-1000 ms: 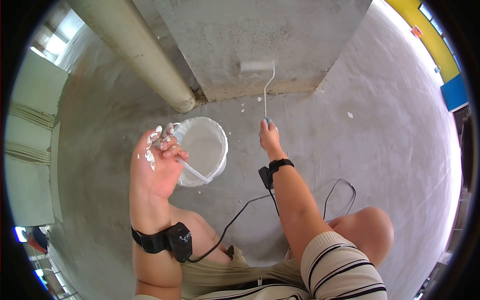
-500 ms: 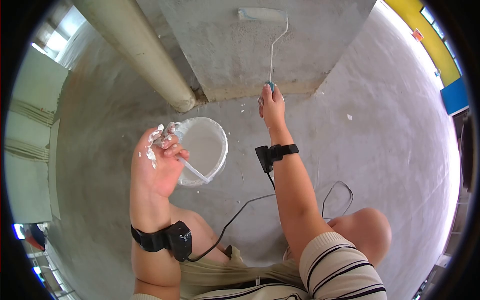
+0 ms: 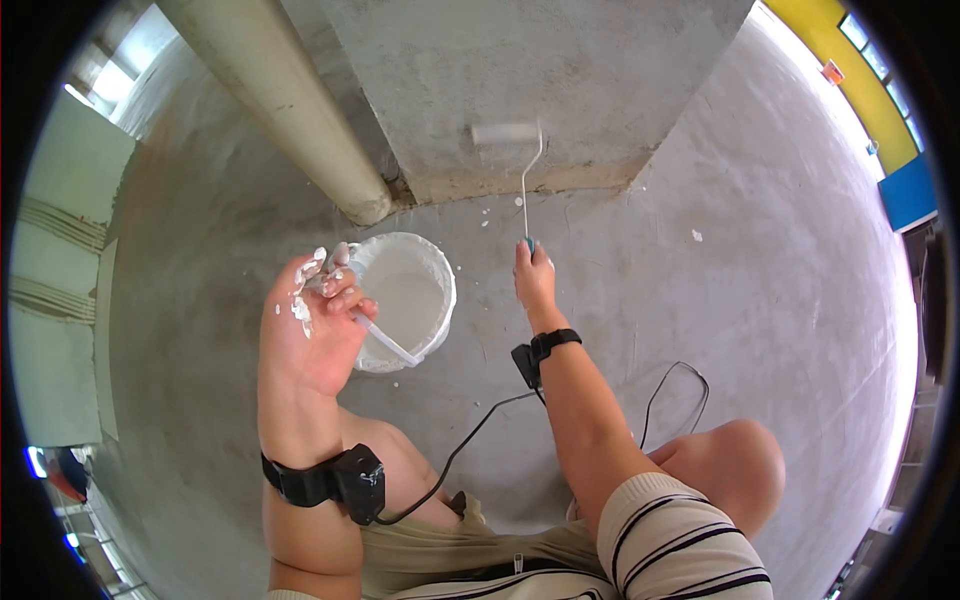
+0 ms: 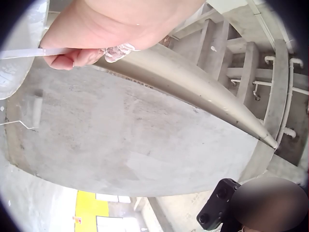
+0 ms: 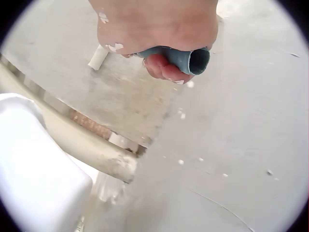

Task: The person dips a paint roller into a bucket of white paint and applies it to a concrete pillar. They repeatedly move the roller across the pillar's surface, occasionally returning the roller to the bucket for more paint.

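In the head view my right hand (image 3: 536, 283) grips a paint roller (image 3: 505, 133) by its blue handle (image 5: 179, 59), whose hollow end shows in the right wrist view. Up front, the white roller sleeve lies against the lower part of a grey pillar (image 3: 560, 75), a little above its bottom edge. White paint dots the right hand. My left hand (image 3: 318, 335), its fingers smeared with wet white paint, curls round the white bail handle (image 3: 388, 338) of a bucket (image 3: 449, 290). Pale paint fills part of that bucket, which stands on the floor with a coated rim.
A thick beige pipe (image 3: 290, 115) comes down to the floor left of the pillar. Paint drips (image 3: 697, 236) speckle the grey concrete floor (image 3: 780, 300). A black cable (image 3: 455, 455) runs between the wrist cameras, near my bent knees.
The roller went up the pillar by half a second ago, then came back down near its base, with the right arm reaching out and drawing back. The left hand and bucket stayed put.
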`<state>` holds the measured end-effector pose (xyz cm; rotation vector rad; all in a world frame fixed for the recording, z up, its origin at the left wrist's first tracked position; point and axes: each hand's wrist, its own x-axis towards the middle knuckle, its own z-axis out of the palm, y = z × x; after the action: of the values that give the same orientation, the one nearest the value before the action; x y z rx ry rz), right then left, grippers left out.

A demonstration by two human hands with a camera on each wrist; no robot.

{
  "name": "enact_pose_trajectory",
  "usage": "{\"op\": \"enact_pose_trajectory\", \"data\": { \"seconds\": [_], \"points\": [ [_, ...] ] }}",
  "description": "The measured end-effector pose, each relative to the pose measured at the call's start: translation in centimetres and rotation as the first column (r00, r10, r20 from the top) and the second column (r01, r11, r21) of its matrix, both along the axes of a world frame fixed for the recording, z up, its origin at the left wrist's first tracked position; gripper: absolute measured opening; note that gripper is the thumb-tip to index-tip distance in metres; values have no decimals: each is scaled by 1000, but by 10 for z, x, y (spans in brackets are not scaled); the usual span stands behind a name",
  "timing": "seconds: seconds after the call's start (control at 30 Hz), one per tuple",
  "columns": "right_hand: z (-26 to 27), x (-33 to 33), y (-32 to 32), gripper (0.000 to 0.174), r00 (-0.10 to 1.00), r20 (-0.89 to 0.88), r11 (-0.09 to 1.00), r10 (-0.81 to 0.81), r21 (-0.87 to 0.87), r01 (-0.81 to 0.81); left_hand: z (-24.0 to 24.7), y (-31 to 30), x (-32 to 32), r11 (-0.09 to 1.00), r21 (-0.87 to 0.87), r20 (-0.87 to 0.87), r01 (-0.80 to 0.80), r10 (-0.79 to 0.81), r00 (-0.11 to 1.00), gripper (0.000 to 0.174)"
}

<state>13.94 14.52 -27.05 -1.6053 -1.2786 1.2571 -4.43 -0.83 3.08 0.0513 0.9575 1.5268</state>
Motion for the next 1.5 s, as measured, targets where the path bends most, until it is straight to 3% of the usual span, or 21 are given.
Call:
{"op": "enact_pose_trajectory", "data": {
  "seconds": [0.03,0.2,0.33,0.4,0.5,0.57,0.6,0.67,0.7,0.77,0.83,1.0,1.1,1.23,1.3,1.43,1.5],
  "points": [
    [15,-6,9,42,1000,-30,991,-6,135,10,-1,-1,-1,1000,9,10,8,-8,1000,25],
    [134,-12,34,39,975,-212,985,59,171,-22,0,-1,-2,1000,-6,32,1,-1,999,25],
    [93,-13,38,40,992,-122,970,36,241,-5,0,0,-1,1000,-10,4,-7,7,1000,26],
    [55,-9,17,42,989,146,951,-24,308,-23,3,-1,1,1000,-21,1,-13,13,1000,26],
    [27,4,-11,45,978,209,986,28,154,-61,4,-1,1,1000,-17,3,-18,18,1000,27],
    [12,12,-21,46,950,301,996,85,-50,-74,3,-2,1,1000,-3,7,-15,15,1000,27],
    [-7,15,-17,46,949,302,996,89,-50,-77,3,-1,0,1000,2,9,-21,21,1000,27],
    [-47,15,-8,41,989,136,998,54,8,-56,2,-2,-2,999,8,10,-43,43,999,28],
    [-35,17,-7,41,988,136,997,69,8,-71,1,-2,-4,999,37,-25,-27,28,999,28],
    [28,19,-6,33,928,-348,986,132,-53,-160,0,-3,-8,997,70,-66,-26,30,997,28],
    [73,12,-1,26,817,-544,982,189,99,-161,-3,-4,-6,998,63,-151,6,3,989,26],
    [171,19,14,26,795,-461,914,393,294,-281,-6,-4,1,997,63,-270,-50,65,961,23],
    [195,28,10,26,853,-356,904,382,335,-265,-14,-4,-3,995,80,-281,-63,83,956,23],
    [167,32,15,26,857,-375,907,353,363,-215,-16,-3,-2,991,99,-241,-95,117,964,22],
    [143,29,17,24,905,-359,965,228,205,-161,-15,-3,-2,992,95,-235,-83,104,966,22],
    [54,37,14,23,959,-257,991,120,89,-100,-12,0,0,993,78,-197,-87,101,975,22],
    [38,44,0,29,991,-88,987,101,-115,-111,-12,1,0,994,79,-183,-78,92,979,22]
  ]
}}
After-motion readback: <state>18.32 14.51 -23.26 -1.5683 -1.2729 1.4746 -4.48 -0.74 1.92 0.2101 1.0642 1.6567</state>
